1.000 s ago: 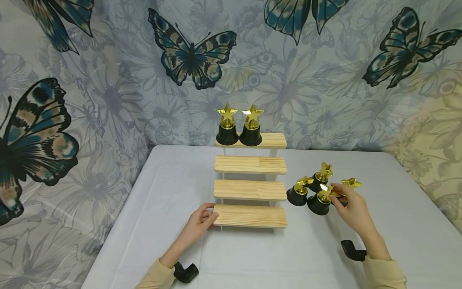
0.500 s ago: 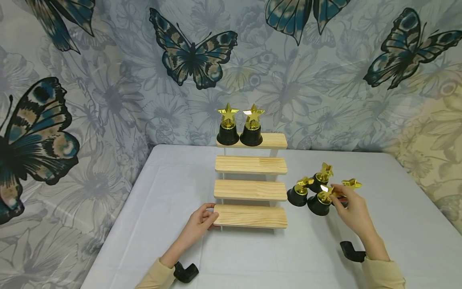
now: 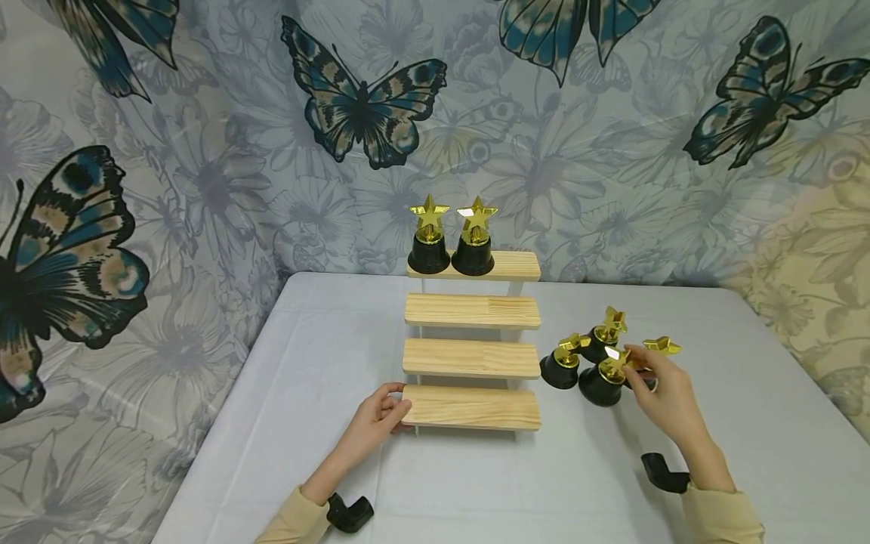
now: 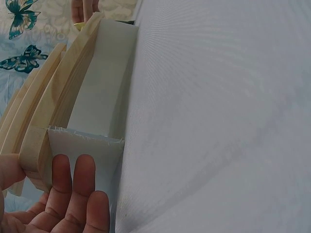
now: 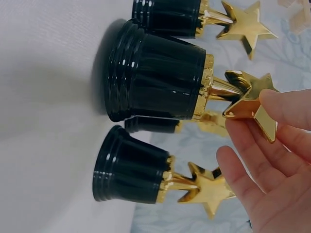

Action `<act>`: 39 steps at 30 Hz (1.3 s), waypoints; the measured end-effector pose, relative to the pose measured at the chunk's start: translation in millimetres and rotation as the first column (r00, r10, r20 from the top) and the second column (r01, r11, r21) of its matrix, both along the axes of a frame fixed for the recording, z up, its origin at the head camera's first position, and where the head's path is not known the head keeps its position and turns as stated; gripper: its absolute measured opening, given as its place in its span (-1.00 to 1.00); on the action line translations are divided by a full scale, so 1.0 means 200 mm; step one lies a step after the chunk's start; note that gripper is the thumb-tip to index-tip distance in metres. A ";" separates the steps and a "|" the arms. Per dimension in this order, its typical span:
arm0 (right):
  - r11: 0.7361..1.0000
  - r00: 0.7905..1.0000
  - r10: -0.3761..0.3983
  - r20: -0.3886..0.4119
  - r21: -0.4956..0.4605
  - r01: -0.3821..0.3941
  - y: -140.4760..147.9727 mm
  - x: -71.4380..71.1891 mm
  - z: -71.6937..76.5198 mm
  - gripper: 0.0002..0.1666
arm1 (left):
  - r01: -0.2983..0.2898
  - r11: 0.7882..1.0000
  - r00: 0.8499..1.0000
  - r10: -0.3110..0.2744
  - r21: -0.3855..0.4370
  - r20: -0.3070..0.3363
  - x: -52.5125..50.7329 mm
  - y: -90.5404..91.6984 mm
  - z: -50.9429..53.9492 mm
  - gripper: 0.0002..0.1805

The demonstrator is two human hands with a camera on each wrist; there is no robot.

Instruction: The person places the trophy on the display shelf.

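Note:
My left hand (image 3: 377, 412) grips the left end of the lowest wooden step (image 3: 472, 408) of a tiered display stand. In the left wrist view the thumb is on top of the board (image 4: 36, 150) and the fingers reach under it, by a white side support (image 4: 87, 150). With my right hand (image 3: 662, 385) I pinch the gold star of a black-based trophy (image 3: 601, 385), which stands upright on the table. In the right wrist view the thumb and fingers hold the star (image 5: 250, 99). Other star trophies stand close by, among them a trophy (image 5: 138, 167) beside the held one.
Two star trophies (image 3: 451, 245) stand side by side on the left part of the top step (image 3: 516, 264). The middle steps (image 3: 472, 311) bear nothing. White cloth covers the table (image 3: 326, 340). Butterfly-patterned fabric (image 3: 544, 151) hangs behind. A black wrist mount (image 3: 350, 514) sits by each sleeve.

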State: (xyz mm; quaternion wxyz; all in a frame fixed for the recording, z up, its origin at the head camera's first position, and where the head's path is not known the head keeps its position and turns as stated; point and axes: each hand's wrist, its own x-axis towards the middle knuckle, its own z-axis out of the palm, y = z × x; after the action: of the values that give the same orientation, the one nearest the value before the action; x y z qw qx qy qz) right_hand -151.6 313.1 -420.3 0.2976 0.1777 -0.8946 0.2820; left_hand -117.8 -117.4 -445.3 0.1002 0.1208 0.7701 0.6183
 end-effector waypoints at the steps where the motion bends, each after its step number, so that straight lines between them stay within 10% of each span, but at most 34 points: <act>1: 1.000 1.000 0.002 -0.007 0.002 -0.002 0.00 0.00 0.01 -0.52 | 0.000 1.000 1.000 0.000 0.000 0.000 0.00 0.00 0.00 -0.60; 39: 0.997 0.988 0.025 -0.149 0.070 -0.014 -0.05 -0.06 0.38 -0.44 | 0.002 1.000 1.000 -0.003 0.028 0.011 0.00 0.00 0.00 -0.61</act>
State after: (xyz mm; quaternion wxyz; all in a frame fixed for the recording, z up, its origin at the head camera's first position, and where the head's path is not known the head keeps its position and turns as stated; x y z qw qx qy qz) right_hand -163.9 302.5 -344.0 0.3550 0.2172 -0.8771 0.2395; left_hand -117.0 -116.8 -444.7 0.1036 0.1197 0.7605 0.6297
